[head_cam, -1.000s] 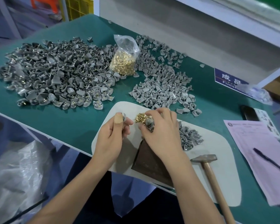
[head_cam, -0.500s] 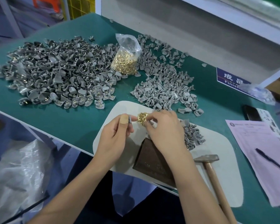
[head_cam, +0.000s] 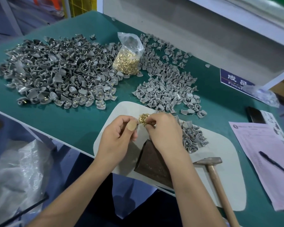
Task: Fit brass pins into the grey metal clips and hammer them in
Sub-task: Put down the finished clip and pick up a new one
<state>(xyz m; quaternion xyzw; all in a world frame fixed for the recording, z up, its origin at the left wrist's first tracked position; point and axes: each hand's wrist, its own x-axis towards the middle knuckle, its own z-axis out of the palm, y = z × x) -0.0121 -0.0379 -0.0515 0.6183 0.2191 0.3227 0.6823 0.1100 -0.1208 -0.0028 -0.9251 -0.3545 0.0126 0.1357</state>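
Nearest the person, a dark metal block (head_cam: 152, 163) is lying on a pale mat (head_cam: 220, 174), with a hammer (head_cam: 211, 163) resting just to its right. Above the block, both hands are meeting: the left hand (head_cam: 116, 138) is pinching something small that cannot be made out, while the right hand (head_cam: 164, 130) is curling round a cluster of brass pins (head_cam: 143, 119). Beside the right hand, grey clips (head_cam: 193, 138) are lying on the mat. Farther back on the green worktop (head_cam: 69, 122), larger clip piles are flanking a bag of pins (head_cam: 127, 60).
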